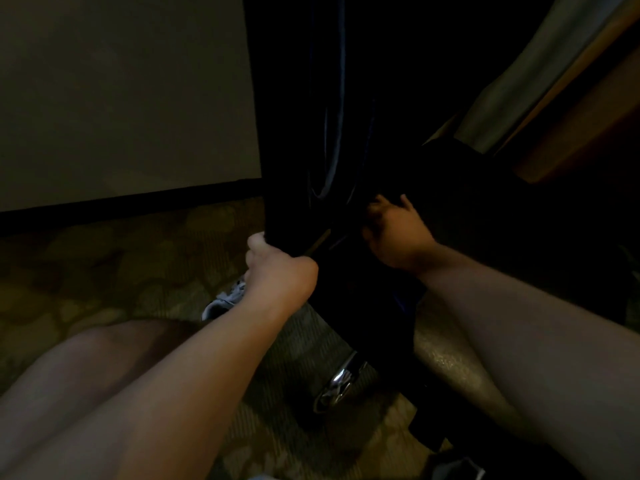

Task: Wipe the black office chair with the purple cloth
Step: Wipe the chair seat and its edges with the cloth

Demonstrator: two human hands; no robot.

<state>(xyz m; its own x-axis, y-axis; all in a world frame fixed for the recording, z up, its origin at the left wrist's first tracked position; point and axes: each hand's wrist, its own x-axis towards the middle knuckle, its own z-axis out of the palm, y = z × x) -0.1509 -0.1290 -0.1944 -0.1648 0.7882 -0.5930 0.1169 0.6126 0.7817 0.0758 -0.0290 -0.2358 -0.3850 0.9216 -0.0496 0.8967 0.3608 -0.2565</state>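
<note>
The black office chair [311,98] fills the middle of the dim head view, its back rising to the top edge. My left hand [277,271] grips the lower left edge of the chair back. My right hand [394,233] reaches into the dark gap at the base of the backrest, fingers curled; what it holds is lost in shadow. A small purple-blue patch [403,303] shows just below my right wrist; it may be the cloth. A chrome leg of the chair base [341,382] shines on the floor below.
Patterned carpet [138,258] covers the floor. A pale wall with a dark baseboard [121,199] stands at left. A wooden desk edge [568,109] runs along the upper right. My knee [86,368] and a white shoe [225,299] are at lower left.
</note>
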